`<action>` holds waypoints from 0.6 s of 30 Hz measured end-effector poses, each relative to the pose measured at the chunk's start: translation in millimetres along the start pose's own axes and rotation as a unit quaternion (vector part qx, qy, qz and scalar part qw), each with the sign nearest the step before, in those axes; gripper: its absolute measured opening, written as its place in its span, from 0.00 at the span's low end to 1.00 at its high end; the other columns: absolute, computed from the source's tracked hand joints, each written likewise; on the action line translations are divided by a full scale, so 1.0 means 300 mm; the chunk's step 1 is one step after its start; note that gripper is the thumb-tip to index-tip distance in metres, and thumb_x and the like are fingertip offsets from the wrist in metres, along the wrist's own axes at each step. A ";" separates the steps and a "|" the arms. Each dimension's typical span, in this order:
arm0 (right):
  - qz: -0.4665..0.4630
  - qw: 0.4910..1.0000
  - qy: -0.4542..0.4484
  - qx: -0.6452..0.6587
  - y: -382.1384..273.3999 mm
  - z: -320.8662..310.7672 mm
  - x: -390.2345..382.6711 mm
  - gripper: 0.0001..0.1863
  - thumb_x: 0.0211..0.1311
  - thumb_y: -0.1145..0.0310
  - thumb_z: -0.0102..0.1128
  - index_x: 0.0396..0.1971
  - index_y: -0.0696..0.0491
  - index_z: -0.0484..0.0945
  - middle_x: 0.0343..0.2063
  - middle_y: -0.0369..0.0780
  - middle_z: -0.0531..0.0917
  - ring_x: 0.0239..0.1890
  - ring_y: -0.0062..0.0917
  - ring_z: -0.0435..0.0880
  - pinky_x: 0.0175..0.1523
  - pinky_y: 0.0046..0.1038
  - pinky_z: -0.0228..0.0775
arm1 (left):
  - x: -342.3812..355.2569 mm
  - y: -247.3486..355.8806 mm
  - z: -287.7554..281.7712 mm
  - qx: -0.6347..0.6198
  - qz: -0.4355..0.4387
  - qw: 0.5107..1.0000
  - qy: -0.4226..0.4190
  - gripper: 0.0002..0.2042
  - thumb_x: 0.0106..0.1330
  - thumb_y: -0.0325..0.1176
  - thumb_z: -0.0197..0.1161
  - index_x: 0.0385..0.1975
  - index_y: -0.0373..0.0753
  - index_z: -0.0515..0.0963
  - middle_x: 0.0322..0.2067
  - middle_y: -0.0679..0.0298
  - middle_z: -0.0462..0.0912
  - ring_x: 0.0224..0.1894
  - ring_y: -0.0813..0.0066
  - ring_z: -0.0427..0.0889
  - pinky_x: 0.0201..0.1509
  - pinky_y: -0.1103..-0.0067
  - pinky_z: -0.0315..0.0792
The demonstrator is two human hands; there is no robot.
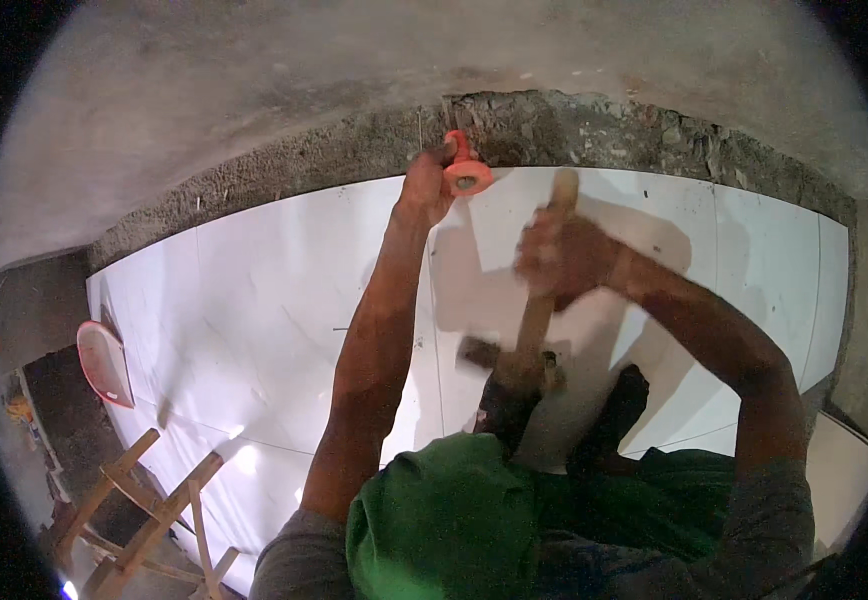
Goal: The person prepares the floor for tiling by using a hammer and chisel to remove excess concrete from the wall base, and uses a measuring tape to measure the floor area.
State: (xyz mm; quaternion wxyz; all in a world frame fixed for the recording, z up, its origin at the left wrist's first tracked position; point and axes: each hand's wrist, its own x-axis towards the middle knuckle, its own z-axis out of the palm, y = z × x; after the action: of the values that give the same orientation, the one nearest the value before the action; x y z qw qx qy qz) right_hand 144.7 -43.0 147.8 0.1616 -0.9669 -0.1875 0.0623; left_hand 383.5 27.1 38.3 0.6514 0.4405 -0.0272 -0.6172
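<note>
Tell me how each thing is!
Left hand: closed
Orange-guarded chisel: in left hand, tip hidden
Right hand: closed, blurred
Hammer: in right hand, blurred
White floor tiles: laid, scattered with debris
Lower wall strip: rough, broken
Red-rimmed container: resting at left
Wooden frame: partly cut off

The glossy white tile floor (274,310) is split up by thin dark joints. A few dark crumbs (657,249) are kinda scattered over it, and a red-rimmed white pan (104,364) can be spotted right at its left edge.
</note>
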 end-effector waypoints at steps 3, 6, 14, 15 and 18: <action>0.416 0.894 -0.166 0.013 0.085 0.000 0.026 0.19 0.40 0.52 0.72 0.31 0.47 0.83 0.32 0.38 0.86 0.39 0.34 0.88 0.50 0.43 0.78 | 0.041 0.014 -0.031 -0.002 0.013 0.999 -0.043 0.12 0.81 0.37 0.51 0.50 0.38 0.77 0.42 0.62 0.84 0.45 0.68 0.84 0.54 0.68 0.79; 0.398 0.916 -0.049 -0.025 -0.046 0.125 -0.016 0.19 0.38 0.51 0.73 0.29 0.47 0.83 0.32 0.39 0.86 0.40 0.37 0.88 0.52 0.46 0.78 | 0.026 -0.015 -0.059 0.013 0.018 0.999 -0.048 0.11 0.80 0.38 0.53 0.49 0.39 0.78 0.41 0.63 0.84 0.44 0.68 0.83 0.54 0.69 0.78; 0.408 0.911 -0.021 0.059 0.143 0.017 -0.014 0.17 0.39 0.58 0.70 0.33 0.49 0.85 0.29 0.45 0.86 0.38 0.42 0.87 0.50 0.47 0.78 | 0.041 0.009 -0.015 -0.009 0.013 0.999 -0.047 0.10 0.83 0.35 0.46 0.46 0.39 0.75 0.39 0.65 0.80 0.38 0.72 0.80 0.48 0.70 0.77; 0.400 0.914 -0.034 0.056 0.090 0.030 0.001 0.17 0.40 0.59 0.68 0.33 0.49 0.86 0.29 0.45 0.86 0.37 0.42 0.87 0.48 0.47 0.78 | 0.041 0.015 -0.034 -0.006 0.013 0.999 -0.045 0.10 0.83 0.35 0.46 0.46 0.39 0.75 0.39 0.65 0.80 0.38 0.72 0.80 0.48 0.70 0.77; 0.314 0.937 -0.153 0.017 -0.075 -0.029 0.040 0.20 0.42 0.55 0.67 0.37 0.48 0.88 0.32 0.45 0.88 0.36 0.45 0.90 0.42 0.53 0.81 | 0.037 0.025 -0.058 0.047 0.026 0.998 -0.041 0.13 0.81 0.41 0.51 0.48 0.37 0.77 0.42 0.61 0.83 0.44 0.69 0.83 0.52 0.70 0.78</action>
State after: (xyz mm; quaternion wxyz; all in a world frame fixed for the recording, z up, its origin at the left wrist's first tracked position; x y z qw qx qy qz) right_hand 149.6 -21.2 162.9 0.1195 -0.9526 0.1040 0.2599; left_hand 402.0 26.3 26.6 0.6442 0.4441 -0.0937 -0.6156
